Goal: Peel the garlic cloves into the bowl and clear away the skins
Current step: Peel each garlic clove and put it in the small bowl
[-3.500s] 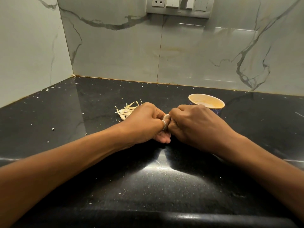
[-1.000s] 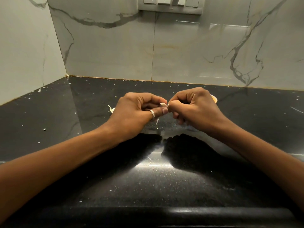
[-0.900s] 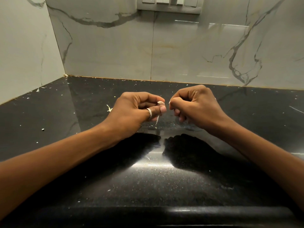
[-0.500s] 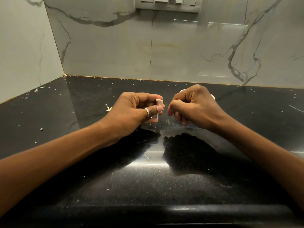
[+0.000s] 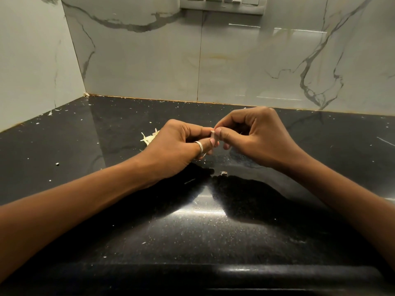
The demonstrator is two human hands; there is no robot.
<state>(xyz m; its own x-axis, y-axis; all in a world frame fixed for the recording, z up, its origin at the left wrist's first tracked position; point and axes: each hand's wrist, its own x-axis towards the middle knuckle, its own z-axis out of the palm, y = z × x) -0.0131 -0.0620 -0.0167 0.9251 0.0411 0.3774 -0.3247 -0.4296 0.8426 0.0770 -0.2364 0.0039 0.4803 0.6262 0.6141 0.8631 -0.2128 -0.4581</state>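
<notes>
Raised clear of the black speckled surface [image 5: 192,227], above its middle: a small pale garlic clove [image 5: 213,136], pinched from both sides. On one side, clamped between thumb and forefinger of the left hand [image 5: 177,146], its fingers [image 5: 198,130] curled inward, a silver ring [image 5: 199,146] on the thumb. On the other side, gripped near the top end by the thumb and forefinger tips of the right hand [image 5: 256,135], the remaining fingers folded toward the palm. Tips of both hands meeting at the clove. Both forearms bare, reaching in from the lower corners.

Just behind the left hand, lying on the surface and partly hidden by the knuckles: a little heap of pale skins [image 5: 148,137]. Below the hands, between their two shadows: one loose scrap [image 5: 223,173] of skin. Across the rest of the surface, tiny white flecks [image 5: 56,164], scattered well apart.

At the back and left, grey-veined marble wall tiles [image 5: 235,60]. At the top edge, the lower part of a switch plate [image 5: 222,5].
</notes>
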